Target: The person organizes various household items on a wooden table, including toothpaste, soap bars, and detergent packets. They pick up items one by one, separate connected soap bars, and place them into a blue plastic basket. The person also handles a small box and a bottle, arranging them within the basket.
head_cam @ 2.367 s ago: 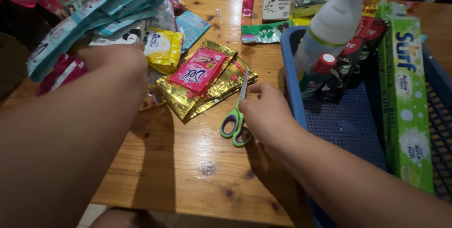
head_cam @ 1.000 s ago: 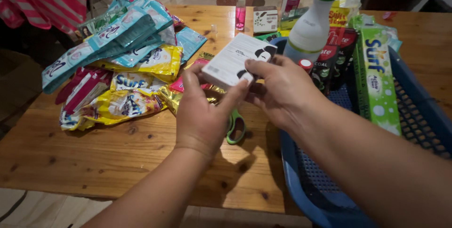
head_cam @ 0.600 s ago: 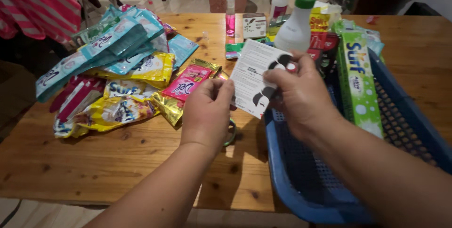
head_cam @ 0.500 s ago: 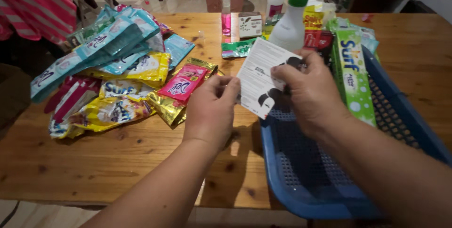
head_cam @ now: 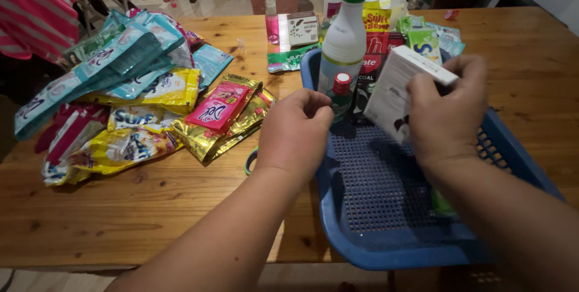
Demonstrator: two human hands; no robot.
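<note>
A: Where is the small white box [head_cam: 403, 92]?

B: In the right hand [head_cam: 446, 117], tilted over the blue plastic basket [head_cam: 386, 207]. The fingers are wrapped round its right end, the thumb on the near face, so they are closed on it. Dark marks show on that face, too blurred to make out.

A: And the left hand [head_cam: 294, 135]?

B: Curled loosely above the basket's left rim, fingertips bent in toward the palm. I can't tell whether anything is pinched in it. A green curved handle [head_cam: 249, 161] peeks out from under it on the wooden table [head_cam: 151, 219].

A: What stands in the basket?

B: At the far end a white bottle with a green cap [head_cam: 345, 32], upright, and a smaller bottle with a red cap [head_cam: 341, 93] just in front of it. A red and black carton [head_cam: 373, 66] lies beside them.

A: And to the left?

B: A gold foil sachet pack [head_cam: 208, 135] with a pink sachet [head_cam: 218, 106] on top, then yellow packets [head_cam: 163, 90] and long teal sachet strips [head_cam: 102, 69] heaped together. Behind the basket stand a slim pink bottle [head_cam: 272, 17] and a small pale carton [head_cam: 302, 28], with a green packet [head_cam: 289, 58] lying flat
</note>
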